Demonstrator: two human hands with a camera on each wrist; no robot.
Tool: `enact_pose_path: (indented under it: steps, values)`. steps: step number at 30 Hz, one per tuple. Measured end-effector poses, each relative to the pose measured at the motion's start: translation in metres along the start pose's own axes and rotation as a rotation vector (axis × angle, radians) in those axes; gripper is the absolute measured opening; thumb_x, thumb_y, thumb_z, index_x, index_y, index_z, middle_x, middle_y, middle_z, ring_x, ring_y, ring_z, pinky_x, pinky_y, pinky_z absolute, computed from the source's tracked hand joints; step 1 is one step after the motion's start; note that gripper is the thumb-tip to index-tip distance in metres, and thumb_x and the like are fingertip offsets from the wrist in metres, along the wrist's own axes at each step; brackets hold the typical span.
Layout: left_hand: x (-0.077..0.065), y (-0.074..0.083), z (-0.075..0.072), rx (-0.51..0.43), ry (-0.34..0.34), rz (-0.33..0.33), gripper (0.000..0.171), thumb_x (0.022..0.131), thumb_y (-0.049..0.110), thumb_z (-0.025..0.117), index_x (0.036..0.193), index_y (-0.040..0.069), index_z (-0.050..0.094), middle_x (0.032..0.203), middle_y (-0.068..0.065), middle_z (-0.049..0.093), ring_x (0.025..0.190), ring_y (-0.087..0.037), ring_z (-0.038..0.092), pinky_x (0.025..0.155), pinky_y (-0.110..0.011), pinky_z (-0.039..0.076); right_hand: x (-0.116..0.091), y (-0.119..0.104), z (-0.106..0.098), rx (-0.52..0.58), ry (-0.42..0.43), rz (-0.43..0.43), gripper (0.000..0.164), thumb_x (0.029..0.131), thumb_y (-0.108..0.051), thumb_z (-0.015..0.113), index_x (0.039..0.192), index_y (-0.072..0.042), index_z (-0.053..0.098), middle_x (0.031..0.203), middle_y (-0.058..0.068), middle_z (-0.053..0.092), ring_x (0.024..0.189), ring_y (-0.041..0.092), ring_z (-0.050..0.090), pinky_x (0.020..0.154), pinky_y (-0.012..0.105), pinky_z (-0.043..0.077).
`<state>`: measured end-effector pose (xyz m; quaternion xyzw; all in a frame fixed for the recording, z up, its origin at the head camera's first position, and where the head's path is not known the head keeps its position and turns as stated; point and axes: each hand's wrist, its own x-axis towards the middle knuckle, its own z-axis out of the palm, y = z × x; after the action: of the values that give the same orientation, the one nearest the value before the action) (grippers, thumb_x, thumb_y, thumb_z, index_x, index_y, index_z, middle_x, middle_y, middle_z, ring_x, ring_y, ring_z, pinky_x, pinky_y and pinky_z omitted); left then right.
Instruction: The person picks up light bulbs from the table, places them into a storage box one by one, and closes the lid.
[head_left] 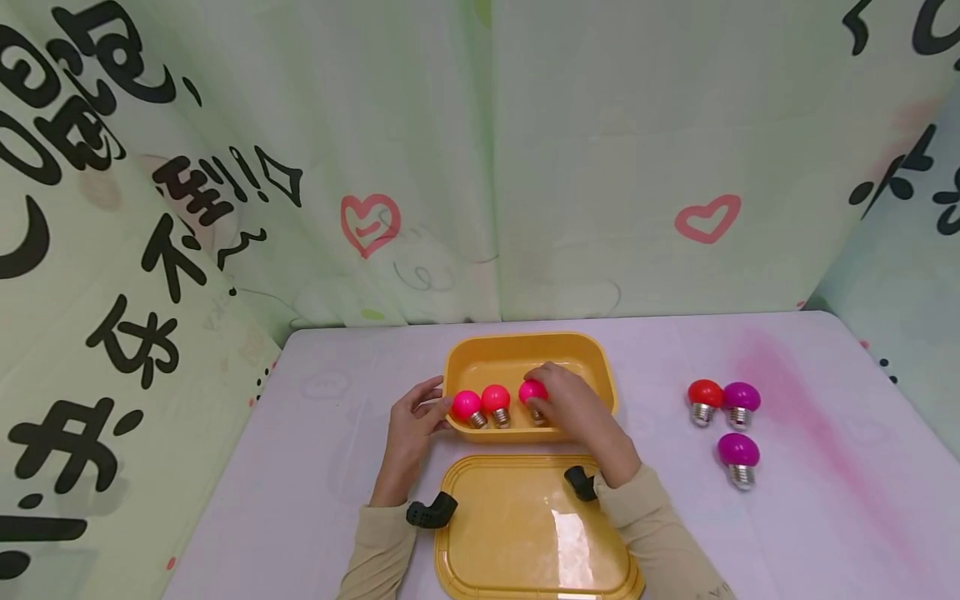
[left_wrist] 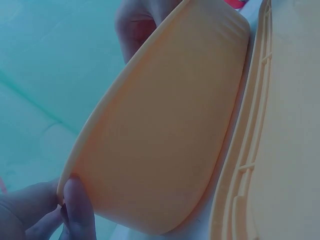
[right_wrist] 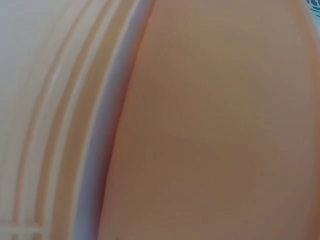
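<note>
A yellow plastic box (head_left: 487, 358) stands on the table, with two pink toy light bulbs (head_left: 496, 397) side by side near its left end. My left hand (head_left: 411, 421) pinches the box's left rim; the left wrist view shows the thumb against the outer wall (left_wrist: 155, 135). Inside the box, my right hand (head_left: 573, 404) grips a third pink bulb (head_left: 533, 390) by its round top, its metal screw base pointing down. In the right wrist view the box's wall (right_wrist: 210, 125) fills most of the picture, and the hand is hidden.
A yellow lid (head_left: 510, 525) lies in front of the box, under my right forearm. To the right on the table are a red bulb (head_left: 706, 392) and two purple bulbs (head_left: 738, 450). A curtain (head_left: 585, 167) with drawings hangs behind the table.
</note>
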<state>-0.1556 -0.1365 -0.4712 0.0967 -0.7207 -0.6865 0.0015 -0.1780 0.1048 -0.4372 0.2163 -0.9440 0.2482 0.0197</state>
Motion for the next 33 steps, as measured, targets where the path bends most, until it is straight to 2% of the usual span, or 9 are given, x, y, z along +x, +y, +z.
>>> enact_pose_path:
  steps: [11,21,26,33]
  values:
    - [-0.001,0.001,0.000,-0.003,-0.013,-0.012,0.044,0.093,0.011,0.069,0.136,0.005,0.058,0.118,-0.016,0.058,0.088,-0.019,0.063,0.071,-0.024,0.060,0.003,-0.003,0.006,-0.003,0.007,-0.033,0.030,0.086,-0.012,0.077,0.110,0.003,0.068,0.102,0.013,0.067,0.089,0.026,0.062,0.085,0.041,0.056]
    - [-0.001,-0.001,-0.001,0.000,-0.012,0.008,0.044,0.094,0.015,0.069,0.136,0.006,0.059,0.119,-0.017,0.058,0.090,-0.020,0.065,0.071,-0.023,0.060,0.003,-0.006,0.005,-0.028,0.019,-0.062,0.034,0.087,-0.014,0.077,0.113,0.005,0.066,0.104,0.015,0.066,0.090,0.027,0.064,0.085,0.042,0.057]
    - [-0.001,0.000,0.000,-0.006,-0.010,0.012,0.044,0.093,0.014,0.070,0.135,0.006,0.059,0.118,-0.017,0.058,0.089,-0.021,0.064,0.070,-0.022,0.059,0.002,-0.007,-0.003,-0.054,0.006,-0.037,0.035,0.088,-0.016,0.075,0.115,0.004,0.066,0.109,0.017,0.066,0.099,0.032,0.065,0.091,0.045,0.055]
    - [0.000,-0.001,0.000,-0.005,-0.006,0.011,0.042,0.093,0.011,0.069,0.134,0.006,0.060,0.116,-0.017,0.057,0.086,-0.020,0.064,0.069,-0.022,0.059,-0.007,-0.005,-0.018,-0.034,0.002,0.011,0.039,0.089,-0.017,0.075,0.120,0.005,0.065,0.119,0.020,0.064,0.112,0.037,0.060,0.102,0.049,0.050]
